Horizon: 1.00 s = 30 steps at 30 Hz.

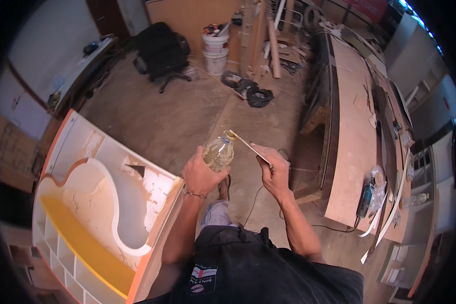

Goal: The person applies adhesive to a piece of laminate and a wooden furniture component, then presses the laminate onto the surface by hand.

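Observation:
My left hand (199, 173) is wrapped round a clear plastic bottle (219, 153) with yellowish stuff inside, its neck tilted up and away from me. In my right hand (273, 169) is a thin flat strip (248, 144), pale in colour, gripped near one end. The strip's far tip, with yellowish matter on it, meets or nearly meets the bottle's mouth; I cannot tell whether they touch. To the left of my left arm stands a white furniture piece (131, 205) with a curved cut-out, orange edges and a yellow curved panel (86, 243).
On the right is a long workbench (347, 167) carrying a blue power tool (365, 200), loose strips and a plastic bag. A cord (253, 205) runs over the floor. Ahead are black bags (258, 96), stacked buckets (216, 53) and a black office chair (162, 53).

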Motion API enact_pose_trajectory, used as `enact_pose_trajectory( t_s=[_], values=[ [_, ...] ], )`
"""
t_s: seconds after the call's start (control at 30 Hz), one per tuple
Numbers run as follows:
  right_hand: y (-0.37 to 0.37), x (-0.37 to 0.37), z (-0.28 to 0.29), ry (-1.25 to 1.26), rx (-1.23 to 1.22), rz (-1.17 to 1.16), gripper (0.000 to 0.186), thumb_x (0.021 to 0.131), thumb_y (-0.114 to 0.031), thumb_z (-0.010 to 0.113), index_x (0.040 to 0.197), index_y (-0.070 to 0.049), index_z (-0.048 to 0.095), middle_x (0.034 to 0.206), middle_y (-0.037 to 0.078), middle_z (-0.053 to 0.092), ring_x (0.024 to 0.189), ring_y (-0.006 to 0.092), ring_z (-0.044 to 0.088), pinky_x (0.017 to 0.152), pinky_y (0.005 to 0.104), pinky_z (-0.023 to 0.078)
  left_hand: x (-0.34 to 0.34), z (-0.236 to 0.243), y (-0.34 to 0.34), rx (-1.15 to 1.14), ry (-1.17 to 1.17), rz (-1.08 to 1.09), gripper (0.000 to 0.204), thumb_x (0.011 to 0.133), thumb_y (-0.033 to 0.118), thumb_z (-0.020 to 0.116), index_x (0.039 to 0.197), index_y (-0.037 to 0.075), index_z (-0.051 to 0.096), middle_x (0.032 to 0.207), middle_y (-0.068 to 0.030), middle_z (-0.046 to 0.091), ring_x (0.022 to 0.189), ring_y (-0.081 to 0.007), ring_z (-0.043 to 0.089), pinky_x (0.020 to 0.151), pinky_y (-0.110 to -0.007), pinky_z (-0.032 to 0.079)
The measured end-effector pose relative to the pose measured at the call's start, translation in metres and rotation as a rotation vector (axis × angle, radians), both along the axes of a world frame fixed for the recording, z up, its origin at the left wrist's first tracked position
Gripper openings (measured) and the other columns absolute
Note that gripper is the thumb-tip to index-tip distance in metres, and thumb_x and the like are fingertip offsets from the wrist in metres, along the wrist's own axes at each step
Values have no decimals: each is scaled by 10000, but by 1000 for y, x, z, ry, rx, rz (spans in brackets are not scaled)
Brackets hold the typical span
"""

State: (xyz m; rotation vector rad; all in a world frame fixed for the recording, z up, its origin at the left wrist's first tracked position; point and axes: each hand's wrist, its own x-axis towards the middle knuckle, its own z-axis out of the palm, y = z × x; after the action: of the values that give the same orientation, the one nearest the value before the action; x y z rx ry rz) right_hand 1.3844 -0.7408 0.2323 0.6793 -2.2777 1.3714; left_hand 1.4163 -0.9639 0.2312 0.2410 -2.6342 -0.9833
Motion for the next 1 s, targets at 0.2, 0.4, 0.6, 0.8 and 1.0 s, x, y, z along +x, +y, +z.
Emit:
enact_pose_trajectory(
  t_s=[0.2,0.4,0.6,0.8,1.0],
  values=[
    [34,-85,4,164,378,-188,611,693,84,618,1243,-148,747,1127,65,731,923,291,676,798,402,565,-134,-50,12,65,22,-188,650,615,347,932,1094,33,622,973,-191,747,926,-386,735,791,-466,572],
    [69,-179,18,81,487,-260,597,700,57,628,1242,-162,746,1137,49,737,933,264,684,791,389,574,-269,-63,39,151,1,-404,670,609,337,943,1107,20,625,995,-198,746,939,-382,736,790,-465,579],
    [98,-231,45,25,482,-277,523,723,15,637,1195,-163,773,1101,55,746,948,267,706,797,385,588,-366,-68,82,126,-46,-646,664,605,353,935,1109,65,613,966,-191,728,920,-416,712,762,-502,562],
    [142,-247,117,182,-123,-367,245,954,-25,589,1133,29,746,1151,151,749,1040,328,720,870,423,583,-430,-71,150,198,-87,-760,653,614,328,931,1103,54,595,967,-210,723,917,-438,706,767,-520,559],
    [205,-293,105,115,272,-548,483,821,106,588,1260,-40,724,1267,184,701,1137,361,683,1004,424,533,-458,-63,227,330,-45,-914,630,610,262,941,1090,14,618,985,-200,736,947,-380,733,808,-449,568]
  ],
)
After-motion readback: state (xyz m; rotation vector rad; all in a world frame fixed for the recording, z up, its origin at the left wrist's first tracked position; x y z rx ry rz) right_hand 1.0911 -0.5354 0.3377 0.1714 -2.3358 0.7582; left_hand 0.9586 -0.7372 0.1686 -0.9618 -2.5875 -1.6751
